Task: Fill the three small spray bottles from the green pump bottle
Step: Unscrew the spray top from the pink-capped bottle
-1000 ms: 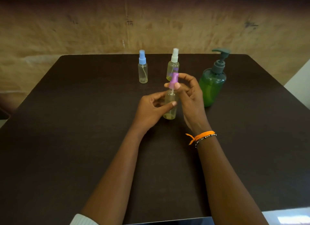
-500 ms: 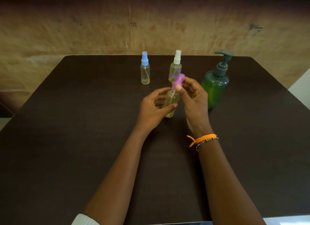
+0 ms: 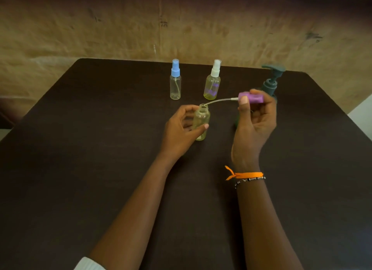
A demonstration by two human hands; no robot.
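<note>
My left hand (image 3: 181,128) grips a small clear spray bottle (image 3: 202,121) that stands upright on the dark table, its neck uncapped. My right hand (image 3: 254,118) pinches the purple spray cap (image 3: 251,97), held sideways to the right of the bottle. The cap's thin dip tube (image 3: 218,101) still reaches the bottle's mouth. Behind stand a blue-capped spray bottle (image 3: 175,82) and a white-capped spray bottle (image 3: 213,82) with yellowish liquid. The green pump bottle (image 3: 270,82) stands behind my right hand, its body mostly hidden.
The dark brown table (image 3: 100,148) runs to a tan wall at the back. Its right edge borders a pale floor strip (image 3: 362,116). An orange band and a beaded bracelet (image 3: 245,177) sit on my right wrist.
My right hand has lifted the purple cap off the bottle and swung it out to the right, drawing the dip tube almost clear of the neck. My left hand still holds the bottle.
</note>
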